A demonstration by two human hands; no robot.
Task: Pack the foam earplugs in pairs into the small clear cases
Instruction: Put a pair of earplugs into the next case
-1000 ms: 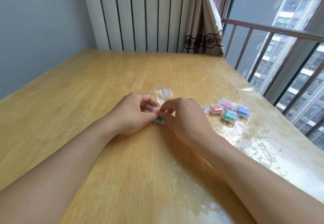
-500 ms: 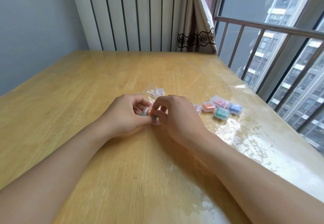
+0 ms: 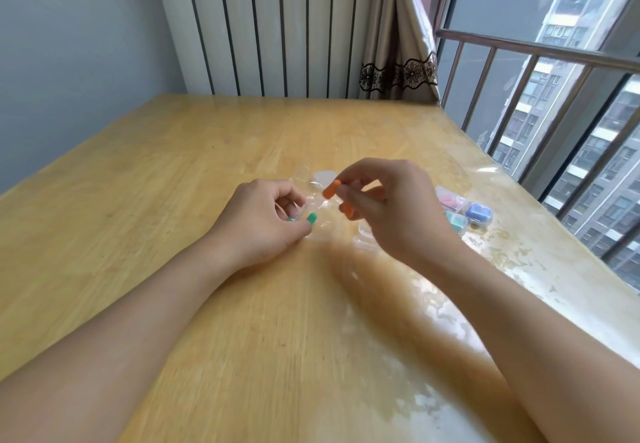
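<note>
My right hand (image 3: 391, 207) pinches two orange foam earplugs (image 3: 331, 189), lifted a little above the table. My left hand (image 3: 259, 217) rests on the wood and holds a crinkled clear plastic bag (image 3: 317, 200) with a green earplug (image 3: 311, 218) at its fingertips. A small clear case (image 3: 325, 176) lies just behind the bag. Another clear case (image 3: 363, 234) sits partly hidden under my right hand. Filled cases lie to the right: pink (image 3: 450, 200), blue (image 3: 479, 213) and green (image 3: 456, 222).
The wooden table (image 3: 207, 165) has a glossy clear cover. A white ribbed radiator panel (image 3: 277, 27) and a curtain (image 3: 398, 44) stand at the far edge. A window with a metal railing (image 3: 536, 61) runs along the right side.
My right hand has pulled away from my left hand, rising to the right with the orange earplugs out of the bag. The camera view has shifted slightly.
</note>
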